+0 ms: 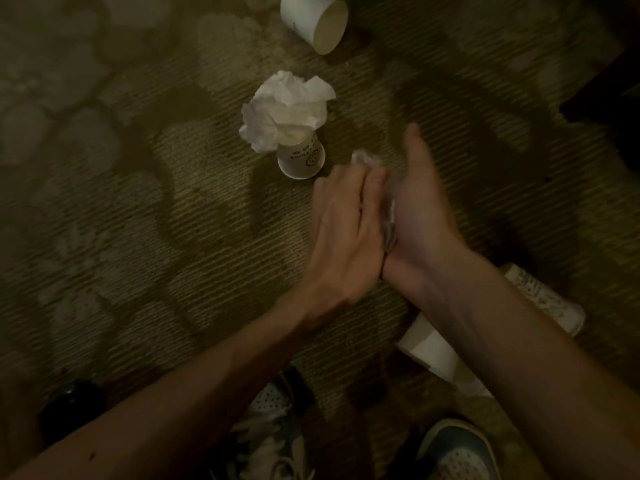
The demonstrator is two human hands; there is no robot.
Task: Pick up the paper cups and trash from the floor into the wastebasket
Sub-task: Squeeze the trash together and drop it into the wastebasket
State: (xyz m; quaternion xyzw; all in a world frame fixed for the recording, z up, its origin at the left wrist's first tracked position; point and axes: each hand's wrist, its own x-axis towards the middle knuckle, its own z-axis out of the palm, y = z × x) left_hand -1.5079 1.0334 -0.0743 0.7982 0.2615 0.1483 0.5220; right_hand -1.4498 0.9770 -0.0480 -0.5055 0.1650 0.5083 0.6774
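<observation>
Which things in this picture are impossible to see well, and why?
All in the head view:
- Pale crumpled scrap between left hand and right hand: hidden by palms, blurred.
- Plain white paper cup, lower right: right forearm covers it partly.
- White paper cup lying at top: cut by upper edge.
- Dark round object, lower left: too dark to identify.

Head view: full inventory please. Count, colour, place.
paper cups: 4, white; a plain one on its side at the top, a printed one at centre, two at lower right partly behind the right forearm, one printed and one plain
crumpled paper: 1, white, against the far end of the centre cup
clear wrapper: 1, see-through, pressed between the hands
dark round object: 1, black, lower left, too dim to identify
carpet: olive, patterned, throughout
shoes: 2, white and blue, bottom edge
left hand: centre, presses the wrapper
right hand: centre right, palm against the wrapper
</observation>
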